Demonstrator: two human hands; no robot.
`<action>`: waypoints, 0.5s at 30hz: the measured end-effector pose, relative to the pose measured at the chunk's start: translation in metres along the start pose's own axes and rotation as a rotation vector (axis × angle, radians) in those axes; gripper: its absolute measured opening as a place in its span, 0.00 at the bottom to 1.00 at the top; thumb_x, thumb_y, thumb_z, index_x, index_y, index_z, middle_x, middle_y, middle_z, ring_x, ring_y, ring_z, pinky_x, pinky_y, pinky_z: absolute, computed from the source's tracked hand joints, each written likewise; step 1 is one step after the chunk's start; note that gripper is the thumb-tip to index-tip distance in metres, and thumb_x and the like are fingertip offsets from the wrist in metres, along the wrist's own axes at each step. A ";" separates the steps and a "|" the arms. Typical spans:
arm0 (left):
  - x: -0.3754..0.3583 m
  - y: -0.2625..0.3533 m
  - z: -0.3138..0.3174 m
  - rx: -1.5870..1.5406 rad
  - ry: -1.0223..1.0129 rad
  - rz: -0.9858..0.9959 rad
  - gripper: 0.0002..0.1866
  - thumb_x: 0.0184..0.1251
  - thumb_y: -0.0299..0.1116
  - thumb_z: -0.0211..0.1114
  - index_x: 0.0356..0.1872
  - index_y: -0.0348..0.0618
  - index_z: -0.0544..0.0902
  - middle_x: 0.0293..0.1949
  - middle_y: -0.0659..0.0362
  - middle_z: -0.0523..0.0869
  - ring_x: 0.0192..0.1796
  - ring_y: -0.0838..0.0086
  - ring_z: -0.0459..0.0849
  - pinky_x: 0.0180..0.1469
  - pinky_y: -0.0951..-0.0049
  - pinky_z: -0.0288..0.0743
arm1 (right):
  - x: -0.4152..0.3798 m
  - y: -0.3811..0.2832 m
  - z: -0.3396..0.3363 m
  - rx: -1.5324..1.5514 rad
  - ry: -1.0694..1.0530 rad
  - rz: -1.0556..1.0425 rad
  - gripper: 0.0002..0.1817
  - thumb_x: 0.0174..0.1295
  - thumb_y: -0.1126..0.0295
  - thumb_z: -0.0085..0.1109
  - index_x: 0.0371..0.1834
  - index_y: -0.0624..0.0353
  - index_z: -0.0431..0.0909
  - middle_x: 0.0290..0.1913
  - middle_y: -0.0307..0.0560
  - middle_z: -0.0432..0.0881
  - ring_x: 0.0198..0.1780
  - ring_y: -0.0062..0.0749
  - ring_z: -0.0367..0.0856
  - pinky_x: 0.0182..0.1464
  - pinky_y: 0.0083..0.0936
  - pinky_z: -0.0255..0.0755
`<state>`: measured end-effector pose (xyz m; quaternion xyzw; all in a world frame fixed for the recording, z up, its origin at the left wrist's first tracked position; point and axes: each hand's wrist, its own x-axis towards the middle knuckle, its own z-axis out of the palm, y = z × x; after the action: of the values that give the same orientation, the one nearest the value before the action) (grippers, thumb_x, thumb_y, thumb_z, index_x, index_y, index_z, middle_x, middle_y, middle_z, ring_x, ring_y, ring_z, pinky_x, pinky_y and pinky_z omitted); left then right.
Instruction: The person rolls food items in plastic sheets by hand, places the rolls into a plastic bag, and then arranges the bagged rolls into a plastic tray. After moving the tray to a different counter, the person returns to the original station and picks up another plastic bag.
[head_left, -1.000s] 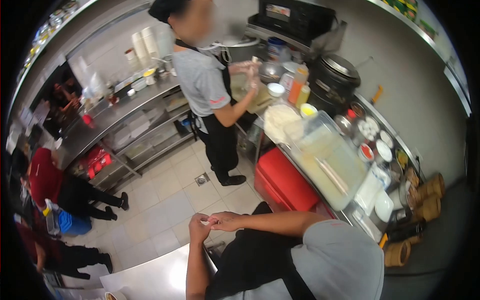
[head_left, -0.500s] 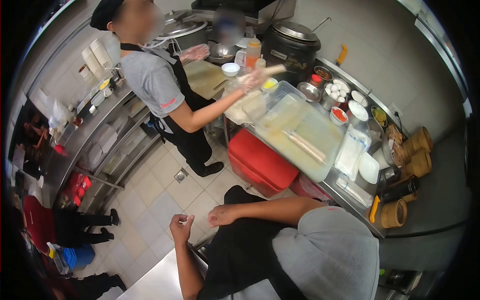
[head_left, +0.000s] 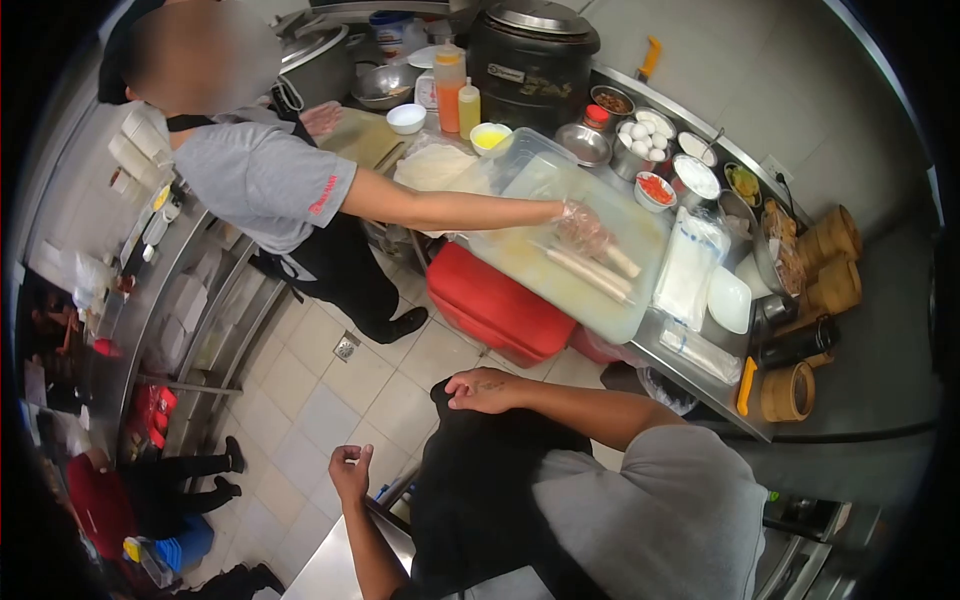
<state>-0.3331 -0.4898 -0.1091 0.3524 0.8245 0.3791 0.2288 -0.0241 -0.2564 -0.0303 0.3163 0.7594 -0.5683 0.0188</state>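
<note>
My left hand (head_left: 350, 472) hovers low in front of me above a metal surface's corner, fingers loosely bent and thumb apart, with nothing in it. My right hand (head_left: 487, 390) lies at the upper edge of my black apron (head_left: 500, 460), back of the hand upward and fingers loosely bent; it shows nothing held. Beyond them, a co-worker's gloved hand (head_left: 585, 228) has hold of a pale roll (head_left: 622, 260) over the translucent cutting board (head_left: 560, 210). A second long pale roll (head_left: 590, 275) lies beside it on the board.
A red bin (head_left: 490, 305) stands under the counter. Bowls, eggs (head_left: 642, 140), sauce bottles (head_left: 451, 90), a black pot (head_left: 530, 70) and bamboo steamers (head_left: 788, 392) line the back and right. A co-worker (head_left: 250, 180) stands at left; another person (head_left: 100, 500) is farther left.
The co-worker's gloved hand has brought the pale roll down and right onto the board. My right hand has moved up and right to the apron's edge; my left hand has shifted slightly down.
</note>
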 end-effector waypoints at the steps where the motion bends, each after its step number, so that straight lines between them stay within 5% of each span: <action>1: 0.001 0.003 0.001 0.015 -0.002 -0.020 0.17 0.55 0.40 0.80 0.31 0.37 0.83 0.29 0.57 0.85 0.34 0.72 0.81 0.40 0.71 0.75 | -0.003 0.003 -0.008 0.002 0.024 0.013 0.26 0.67 0.53 0.62 0.58 0.64 0.78 0.48 0.52 0.87 0.51 0.40 0.85 0.56 0.32 0.76; 11: 0.006 0.000 0.018 0.056 -0.085 -0.022 0.15 0.61 0.39 0.77 0.29 0.37 0.84 0.27 0.60 0.85 0.31 0.76 0.81 0.40 0.74 0.75 | -0.040 0.053 -0.064 0.079 0.252 0.060 0.26 0.68 0.53 0.62 0.59 0.64 0.78 0.50 0.53 0.86 0.49 0.35 0.85 0.53 0.31 0.77; 15: 0.003 0.007 0.036 0.123 -0.185 0.050 0.15 0.60 0.38 0.77 0.29 0.35 0.84 0.28 0.54 0.87 0.32 0.68 0.85 0.40 0.69 0.78 | -0.064 0.058 -0.080 0.065 0.359 0.057 0.25 0.66 0.54 0.65 0.57 0.63 0.78 0.48 0.52 0.86 0.49 0.37 0.85 0.53 0.32 0.77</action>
<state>-0.3088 -0.4675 -0.1262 0.4198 0.8125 0.2994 0.2720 0.0825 -0.2071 -0.0266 0.4346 0.7223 -0.5263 -0.1112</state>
